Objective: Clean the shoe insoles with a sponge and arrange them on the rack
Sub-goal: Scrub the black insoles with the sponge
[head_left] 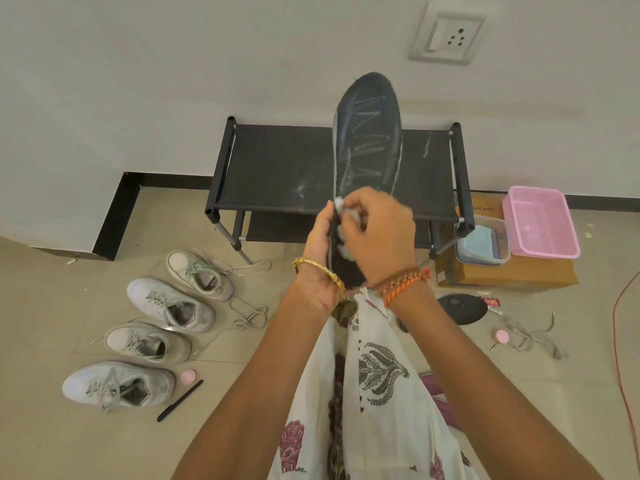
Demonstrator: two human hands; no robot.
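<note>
Two hands on dark insole [369,133] | left hand [320,244] grips edge | right hand [377,233] pinches white sponge [341,206] | box [485,271] reads "APCARE"

Gold bangle [320,274], orange beaded threads [403,281], cream floral-print garment [367,393].

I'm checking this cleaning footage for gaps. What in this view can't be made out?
- Head view: the insole heel end is hidden by the left hand and right hand.
- The white wad is mostly covered by fingers; sponge or not is unclear.
- Rack lower shelf is hidden under the top shelf.
</note>
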